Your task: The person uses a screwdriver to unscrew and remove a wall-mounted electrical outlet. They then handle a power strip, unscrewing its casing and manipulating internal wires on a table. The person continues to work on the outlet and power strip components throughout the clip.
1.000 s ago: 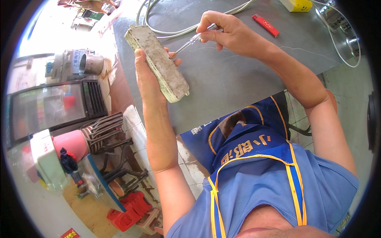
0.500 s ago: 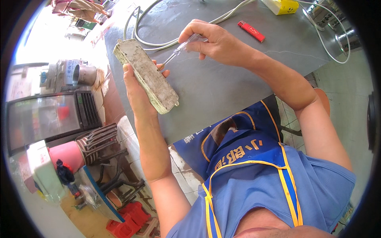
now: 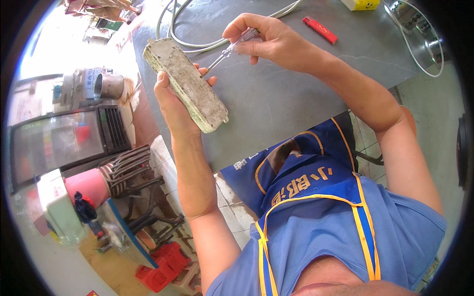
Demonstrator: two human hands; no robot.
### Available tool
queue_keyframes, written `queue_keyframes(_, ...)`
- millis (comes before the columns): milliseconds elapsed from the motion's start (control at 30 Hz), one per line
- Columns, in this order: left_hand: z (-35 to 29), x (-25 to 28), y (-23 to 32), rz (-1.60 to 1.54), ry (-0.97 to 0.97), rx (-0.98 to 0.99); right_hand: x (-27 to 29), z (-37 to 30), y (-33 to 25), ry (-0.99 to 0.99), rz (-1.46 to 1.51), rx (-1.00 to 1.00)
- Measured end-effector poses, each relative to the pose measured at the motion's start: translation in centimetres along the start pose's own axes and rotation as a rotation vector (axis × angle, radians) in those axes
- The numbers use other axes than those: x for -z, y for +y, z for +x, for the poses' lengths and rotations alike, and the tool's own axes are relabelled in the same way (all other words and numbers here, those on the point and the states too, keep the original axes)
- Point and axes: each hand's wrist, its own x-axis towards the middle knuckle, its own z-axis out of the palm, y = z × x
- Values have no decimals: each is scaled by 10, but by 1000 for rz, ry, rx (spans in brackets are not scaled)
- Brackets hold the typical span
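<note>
My left hand (image 3: 173, 106) is closed around a long, grimy off-white power strip (image 3: 188, 85), thumb on its near left edge and fingertips showing past its right side. The strip is tilted, held above the grey table, with a stained flat face up and a small tab at each end. In my right hand (image 3: 281, 47), thumb and fingers pinch the clear handle of a slim screwdriver (image 3: 228, 51). Its shaft points down and left, the tip close to the strip's right edge beside my left fingertips. Whether the tip touches a screw is too small to tell.
On the grey table (image 3: 276, 98), a white cable (image 3: 207, 48) loops behind the strip. A red lighter (image 3: 320, 30) lies right of my right hand. A yellow-and-white packet (image 3: 363, 4) and metal containers (image 3: 419, 29) stand at the far right. Stacked stools (image 3: 126, 170) are at the left.
The table and its things have shifted slightly right in view. My right fingers have changed position on the screwdriver, and its handle end now shows beyond them. The left hand keeps its hold.
</note>
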Motion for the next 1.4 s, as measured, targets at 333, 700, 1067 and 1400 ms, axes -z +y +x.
queue_keyframes(333, -7, -1, -2, 12, -29, -7, 14, 7, 13, -71, 6, 92)
queue_keyframes(700, 9, -45, 9, 959, -24, -135, 38, 27, 41, 187, 91, -249)
queue_keyframes(1067, 26, -30, 23, 602, -37, 82, 28, 22, 15, 152, 267, -302)
queue_keyframes(1400, 29, -6, 21, 120, -217, 187, 11, 21, 4, 254, 294, -77)
